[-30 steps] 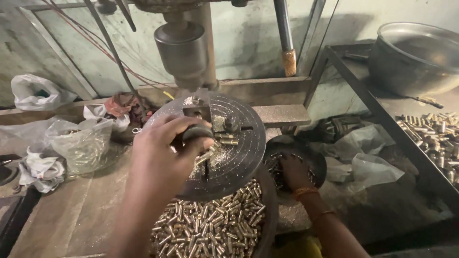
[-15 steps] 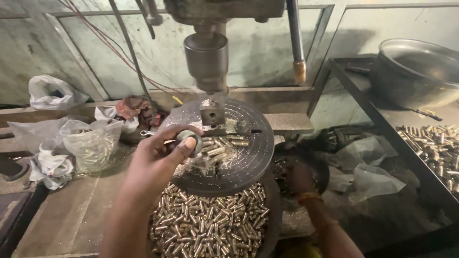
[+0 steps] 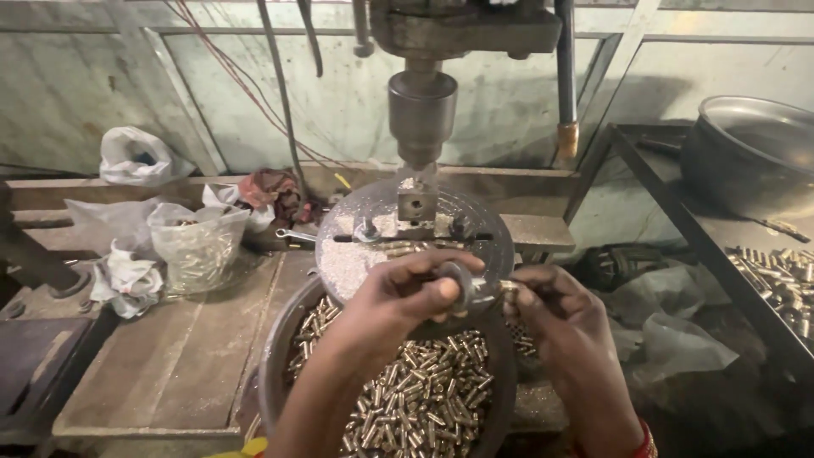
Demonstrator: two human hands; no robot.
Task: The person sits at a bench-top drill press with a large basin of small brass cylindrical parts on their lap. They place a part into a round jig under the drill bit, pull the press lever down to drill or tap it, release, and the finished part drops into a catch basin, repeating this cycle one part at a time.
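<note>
- Just below the centre of the frame, the left hand [image 3: 411, 293] is closed around a small round grey metal fixture [image 3: 459, 285], thumb pressed on its face.
- The right hand [image 3: 555, 309] meets it from the right, its fingertips pinching a short brass piece [image 3: 506, 287] whose end touches the fixture.
- Directly beneath both hands, at lower centre, sits a round dark bowl [image 3: 273, 356] heaped with small brass cylinders [image 3: 420, 399].
- Behind the hands, the round drill-press table [image 3: 352, 246] is dusted with pale metal filings; a small block jig [image 3: 417, 206] stands on it under the grey drill chuck [image 3: 421, 110] at upper centre.
- A wrench [image 3: 297, 235] lies at the table's left edge.
- Centre left, a clear plastic bag [image 3: 197, 246] holding metal parts stands on the bench; a white tied bag [image 3: 131, 157] rests on the ledge at upper left, and crumpled white plastic [image 3: 127, 280] lies beside the clear bag.
- On the right, a dark shelf [image 3: 678, 203] carries a large metal pan [image 3: 750, 153] at upper right and more loose brass parts [image 3: 776, 271] at the right edge.
</note>
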